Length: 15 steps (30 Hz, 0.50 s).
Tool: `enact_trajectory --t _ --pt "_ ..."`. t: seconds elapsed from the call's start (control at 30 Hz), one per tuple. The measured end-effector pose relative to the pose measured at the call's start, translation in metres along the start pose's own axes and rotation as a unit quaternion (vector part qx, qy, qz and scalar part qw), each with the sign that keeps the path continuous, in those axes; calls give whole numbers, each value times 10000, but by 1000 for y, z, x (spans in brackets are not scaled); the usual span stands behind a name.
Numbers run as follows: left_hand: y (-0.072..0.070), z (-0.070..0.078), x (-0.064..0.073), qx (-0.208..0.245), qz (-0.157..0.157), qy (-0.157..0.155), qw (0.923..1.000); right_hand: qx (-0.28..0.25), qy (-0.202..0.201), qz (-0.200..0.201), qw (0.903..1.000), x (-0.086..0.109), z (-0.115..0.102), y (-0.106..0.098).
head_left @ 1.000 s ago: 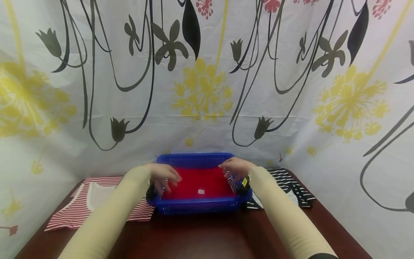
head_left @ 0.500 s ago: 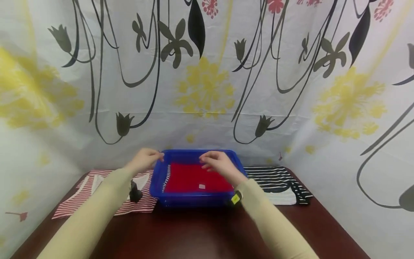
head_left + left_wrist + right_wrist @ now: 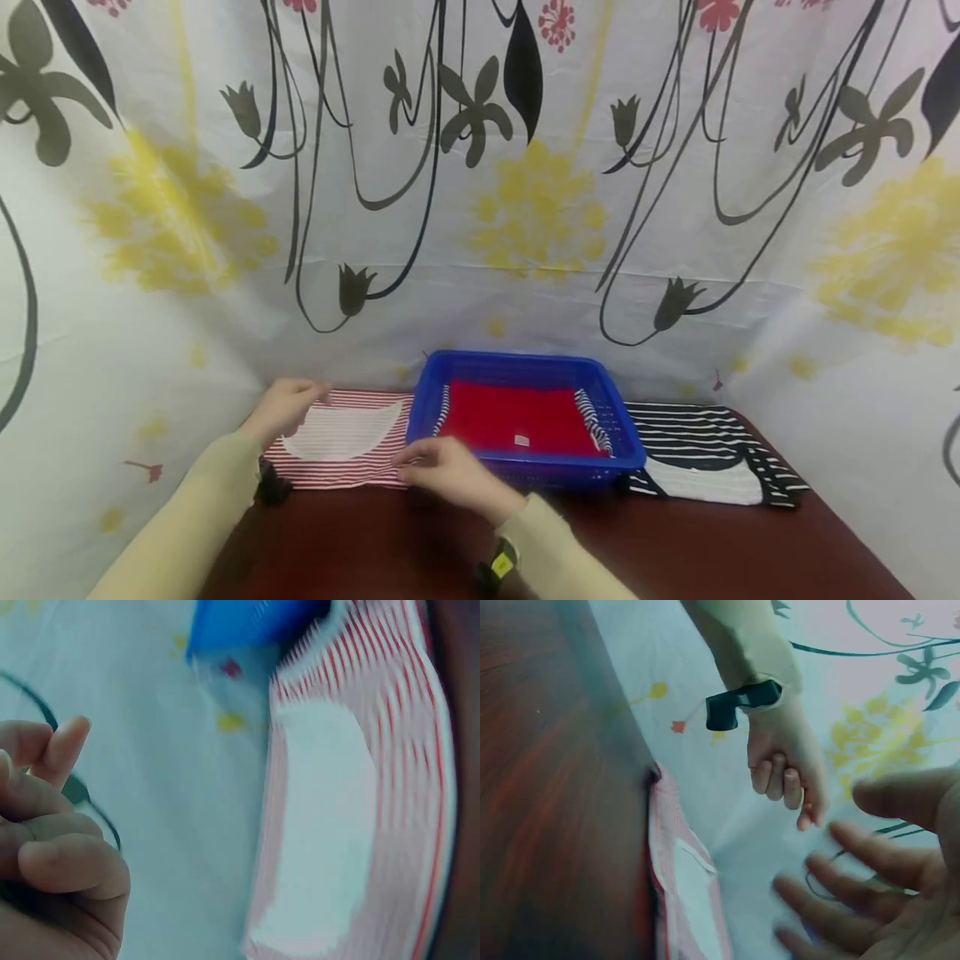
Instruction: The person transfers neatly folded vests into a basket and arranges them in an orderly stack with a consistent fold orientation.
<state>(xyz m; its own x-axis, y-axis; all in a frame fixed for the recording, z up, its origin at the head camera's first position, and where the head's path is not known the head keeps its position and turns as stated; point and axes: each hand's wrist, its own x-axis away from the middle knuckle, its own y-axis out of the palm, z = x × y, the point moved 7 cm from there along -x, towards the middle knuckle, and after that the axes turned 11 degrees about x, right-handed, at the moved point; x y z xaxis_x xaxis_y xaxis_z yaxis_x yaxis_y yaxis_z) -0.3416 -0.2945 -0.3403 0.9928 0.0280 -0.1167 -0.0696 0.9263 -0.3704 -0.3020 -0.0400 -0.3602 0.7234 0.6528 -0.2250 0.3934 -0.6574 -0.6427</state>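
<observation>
My left hand (image 3: 279, 412) is over the left side of a red-and-white striped garment (image 3: 352, 433), its fingers loosely bent around nothing. The left wrist view has this hand (image 3: 67, 840) at the left, apart from the garment (image 3: 330, 825) and its white panel. My right hand (image 3: 457, 477) hovers before the front left corner of a blue plastic basket (image 3: 540, 462), holding nothing. Its fingers (image 3: 855, 896) are spread in the right wrist view, slightly blurred. Inside the basket lies a folded red garment (image 3: 510, 417) with black-and-white striped sides and a small white label.
A black-and-white striped garment (image 3: 705, 479) with a white panel lies flat right of the basket. All rest on a dark red-brown table (image 3: 630, 542). A white curtain (image 3: 465, 225) with flower prints hangs behind and at both sides.
Both hands have left the basket and moved left, over and near the red-striped garment. The basket and red garment stay put on the table; the head view has turned left.
</observation>
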Motion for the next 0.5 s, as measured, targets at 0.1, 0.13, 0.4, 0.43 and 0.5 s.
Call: enact_trajectory --t 0.1,0.13,0.4,0.43,0.5 --pt "-8 -19 6 299 100 -187 9993 274 206 -154 9993 -6 11 26" --pt "-10 -25 8 445 128 -251 9986 353 274 -133 9989 -9 14 33" --pt "-29 -52 12 182 100 -242 9995 923 715 410 9923 -40 28 61" --pt "-31 -55 12 110 62 -241 9996 861 835 472 9917 -44 30 62" --pt "-37 -61 14 -13 41 -280 9996 727 1013 579 9905 -50 34 66"
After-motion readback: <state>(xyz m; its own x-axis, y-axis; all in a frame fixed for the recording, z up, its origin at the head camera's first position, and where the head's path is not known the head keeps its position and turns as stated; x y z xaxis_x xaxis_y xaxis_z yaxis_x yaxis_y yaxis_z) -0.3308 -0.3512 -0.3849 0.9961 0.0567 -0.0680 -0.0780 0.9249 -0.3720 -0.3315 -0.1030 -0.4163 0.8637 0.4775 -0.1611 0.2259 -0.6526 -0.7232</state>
